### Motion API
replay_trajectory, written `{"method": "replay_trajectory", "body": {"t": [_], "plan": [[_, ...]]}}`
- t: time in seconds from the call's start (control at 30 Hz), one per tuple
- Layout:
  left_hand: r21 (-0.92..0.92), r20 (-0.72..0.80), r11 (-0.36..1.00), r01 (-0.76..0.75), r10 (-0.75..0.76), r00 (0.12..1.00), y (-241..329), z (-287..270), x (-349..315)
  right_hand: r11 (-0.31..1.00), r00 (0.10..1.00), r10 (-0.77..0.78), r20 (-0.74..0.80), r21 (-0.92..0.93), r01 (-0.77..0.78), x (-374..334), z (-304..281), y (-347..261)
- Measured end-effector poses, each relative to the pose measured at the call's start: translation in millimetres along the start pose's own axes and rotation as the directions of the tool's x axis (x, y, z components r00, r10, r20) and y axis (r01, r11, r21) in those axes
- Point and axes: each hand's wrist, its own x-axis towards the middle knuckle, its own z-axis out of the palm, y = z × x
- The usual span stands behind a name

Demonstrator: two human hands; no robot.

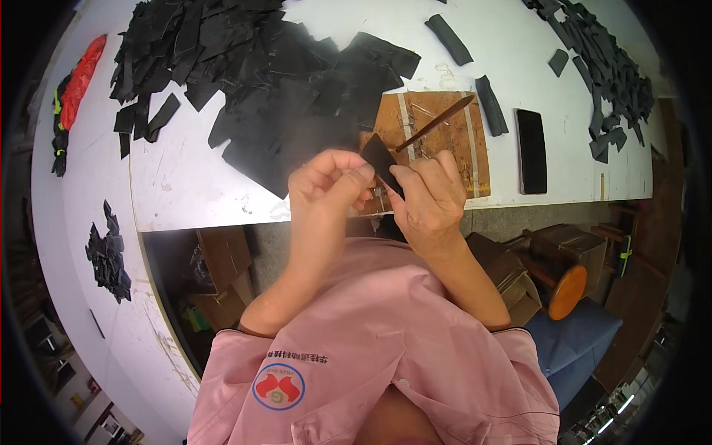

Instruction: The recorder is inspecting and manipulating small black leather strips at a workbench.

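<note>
A small flat black piece, like cloth or thin rubber [380, 159], is held up over the table's front edge. My right hand [430, 194] pinches it along its right side, fingers curled and thumb pressed in. Close against its left edge is my left hand [330, 185], thumb and fingertips together; whatever sits between them is too small to make out. Behind the piece lies a worn brown board [475, 159] with pale strips across it. A slim dark brown stick [439, 122] rests slantwise on that board, its lower end near the piece.
A large heap of black pieces [252, 81] covers the back left of the white table [193, 196]. Black strips [608, 74] pile at the far right, and a phone [532, 152] lies nearer. Smaller black scraps [108, 256] and a red bag [83, 81] are left. Below right stands an orange-topped stool [569, 291].
</note>
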Motion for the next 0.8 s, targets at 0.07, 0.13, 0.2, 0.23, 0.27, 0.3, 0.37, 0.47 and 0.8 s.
{"method": "replay_trajectory", "body": {"t": [0.07,0.13,0.2,0.23,0.27,0.3,0.37,0.47,0.8], "plan": [[-0.033,0.016,0.999,0.006,-0.005,1.0,0.6,-0.5,0.4,0.998,0.999,-0.038,-0.008,-0.046,0.037,-0.1,0.8,-0.7],[-0.06,0.005,0.998,0.024,-0.023,1.0,0.5,-1.3,0.7,0.997,0.998,-0.055,-0.001,-0.051,0.055,-0.7,2.3,0.6],[-0.086,-0.006,0.995,0.042,-0.043,0.999,0.0,-2.5,1.1,0.996,0.997,-0.071,0.005,-0.057,0.071,-1.0,2.7,0.8],[-0.062,-0.004,0.997,0.046,-0.046,0.999,-0.9,-3.4,1.6,0.994,0.996,-0.089,0.014,-0.063,0.09,-0.9,2.4,0.5],[-0.038,-0.001,0.998,0.05,-0.05,0.999,-1.4,-4.1,2.0,0.992,0.994,-0.106,0.023,-0.07,0.108,-0.9,2.2,0.4],[-0.037,-0.001,0.998,0.052,-0.052,0.999,-1.4,-4.6,2.5,0.992,0.994,-0.104,0.023,-0.07,0.105,-1.5,2.7,0.6],[0.026,0.005,0.998,0.054,-0.054,0.999,-1.4,-5.5,3.3,0.983,0.989,-0.139,0.044,-0.116,0.143,-2.9,4.0,1.1],[0.069,-0.006,0.996,0.058,-0.058,0.998,-3.4,-7.2,4.2,0.98,0.986,-0.15,0.067,-0.119,0.157,-4.0,3.7,0.5],[-0.006,-0.015,0.993,0.12,-0.12,0.993,-5.3,-9.0,6.9,0.983,0.989,-0.13,0.072,-0.122,0.138,-7.5,7.7,2.3]]}}
